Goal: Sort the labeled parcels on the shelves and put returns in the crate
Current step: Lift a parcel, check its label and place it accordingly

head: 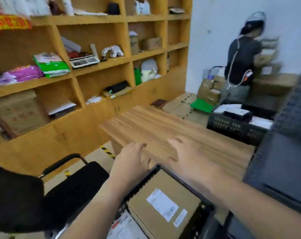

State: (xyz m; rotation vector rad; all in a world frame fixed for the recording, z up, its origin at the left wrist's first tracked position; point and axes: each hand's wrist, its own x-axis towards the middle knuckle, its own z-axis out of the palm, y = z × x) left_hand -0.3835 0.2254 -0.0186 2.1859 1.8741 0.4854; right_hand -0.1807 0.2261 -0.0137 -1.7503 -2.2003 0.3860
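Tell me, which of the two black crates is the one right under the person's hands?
The near black crate, below both hands, holding a cardboard box with white labels. The other black crate sits beyond the wooden table, far from the hands.

two hands (129, 163) (189, 157), two black crates (235, 125) (146, 180), one wooden table (163, 128), one black chair (74, 183)

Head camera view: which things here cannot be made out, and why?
- Label text on the cardboard parcel: too small and blurred to read.
- The black crate under it: mostly covered by the parcel and both forearms, cut off by the bottom edge.
- Left hand and right hand: motion-blurred, both empty.
- Second person: blurred, hands hidden behind the body.
- Red shelf sign: smeared, cut off by the left edge.
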